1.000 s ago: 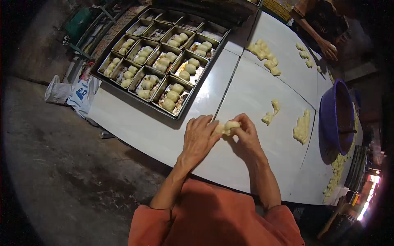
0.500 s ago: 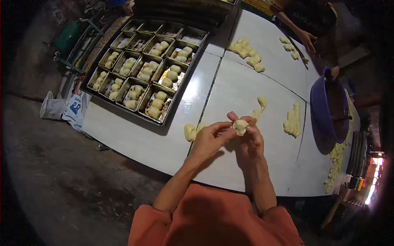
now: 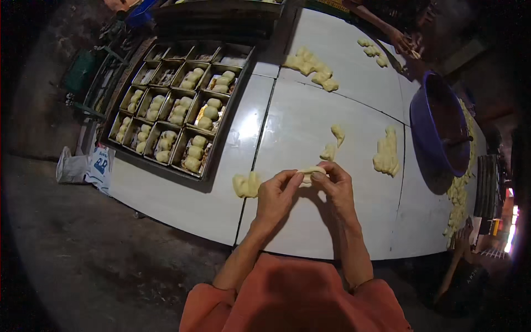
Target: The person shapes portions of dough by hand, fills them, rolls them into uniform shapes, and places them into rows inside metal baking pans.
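Between both hands, above the white tabletop, a small piece of pale dough (image 3: 311, 172) is stretched out sideways. My left hand (image 3: 275, 198) pinches its left end between thumb and fingers. At the other end, my right hand (image 3: 337, 191) grips it the same way, thumb on top. Just left of my left hand lies a lump of dough (image 3: 246, 185). Two small dough pieces, one nearer (image 3: 329, 151) and one farther (image 3: 338, 133), rest beyond my hands. A longer dough strip (image 3: 387, 154) lies to the right.
A dark rack of loaf tins (image 3: 206, 160), many holding dough balls, stands at the left. A purple basin (image 3: 423, 124) sits at the right, with dough pieces (image 3: 459, 196) along the edge behind it. More dough (image 3: 310, 66) lies far off. Another person's hand (image 3: 404, 44) is at the far right.
My hands have turned the dough from a rounded, cupped shape to a flatter strip held at both ends. The view has shifted, moving the tins and basin slightly leftward. The other person's hands have moved closer together.
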Tool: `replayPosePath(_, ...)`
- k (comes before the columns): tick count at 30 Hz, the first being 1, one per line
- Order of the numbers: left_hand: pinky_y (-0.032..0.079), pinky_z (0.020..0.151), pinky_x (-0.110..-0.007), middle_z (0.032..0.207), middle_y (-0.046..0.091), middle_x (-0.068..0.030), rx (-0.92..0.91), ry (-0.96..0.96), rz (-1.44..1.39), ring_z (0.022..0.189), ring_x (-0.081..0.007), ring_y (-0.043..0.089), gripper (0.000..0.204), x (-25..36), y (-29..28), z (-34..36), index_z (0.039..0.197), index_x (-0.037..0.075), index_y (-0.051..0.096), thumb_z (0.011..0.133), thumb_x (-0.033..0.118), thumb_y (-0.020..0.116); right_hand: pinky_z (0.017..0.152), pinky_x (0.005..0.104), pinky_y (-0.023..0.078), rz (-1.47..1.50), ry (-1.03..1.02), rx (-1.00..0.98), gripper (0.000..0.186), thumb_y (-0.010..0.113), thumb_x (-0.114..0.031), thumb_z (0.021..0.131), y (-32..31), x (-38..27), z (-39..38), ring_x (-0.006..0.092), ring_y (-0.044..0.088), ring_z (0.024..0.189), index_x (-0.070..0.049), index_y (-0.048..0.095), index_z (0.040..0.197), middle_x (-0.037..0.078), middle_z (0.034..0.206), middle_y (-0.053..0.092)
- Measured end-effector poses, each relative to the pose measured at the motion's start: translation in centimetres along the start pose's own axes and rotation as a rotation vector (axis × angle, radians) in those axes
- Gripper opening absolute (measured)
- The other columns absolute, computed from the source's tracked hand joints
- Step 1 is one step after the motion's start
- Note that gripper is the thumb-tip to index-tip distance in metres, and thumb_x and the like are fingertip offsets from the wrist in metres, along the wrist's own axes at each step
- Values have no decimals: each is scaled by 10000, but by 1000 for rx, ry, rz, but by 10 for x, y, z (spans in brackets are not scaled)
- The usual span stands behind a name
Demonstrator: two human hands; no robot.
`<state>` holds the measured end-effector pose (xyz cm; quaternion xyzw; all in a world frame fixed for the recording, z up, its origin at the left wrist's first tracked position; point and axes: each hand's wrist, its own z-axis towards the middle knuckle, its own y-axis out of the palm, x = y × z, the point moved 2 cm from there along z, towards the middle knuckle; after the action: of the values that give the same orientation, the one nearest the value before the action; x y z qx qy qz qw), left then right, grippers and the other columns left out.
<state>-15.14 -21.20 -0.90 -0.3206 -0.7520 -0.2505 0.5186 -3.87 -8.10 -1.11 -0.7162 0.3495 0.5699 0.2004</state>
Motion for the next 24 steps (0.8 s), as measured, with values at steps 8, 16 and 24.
replayPosePath(8,521,987,-384,1306,634,-195,-5,716,-86,1180,-286,638,692,13,78,30,1395,-38,530,991,520,594,783,249,566,356,-33,30,252,738,-27,881,-11,-39,-17,115,664,886,-22,609,1098,41,947,668)
replayPosePath(16,540,955,-311,1321,635,-196,-225,378,-627,1149,-215,647,738,3,174,43,1497,-30,409,912,230,778,833,259,517,620,-31,99,171,675,-184,976,-75,-67,2,105,626,914,-59,607,1071,21,976,654)
replayPosePath(24,556,925,-464,1358,498,-169,-432,-275,-463,1094,-260,597,563,-3,150,35,1451,13,444,937,52,671,736,270,487,-121,-460,646,184,615,-214,985,-276,-166,52,100,598,806,-37,607,1034,11,880,628)
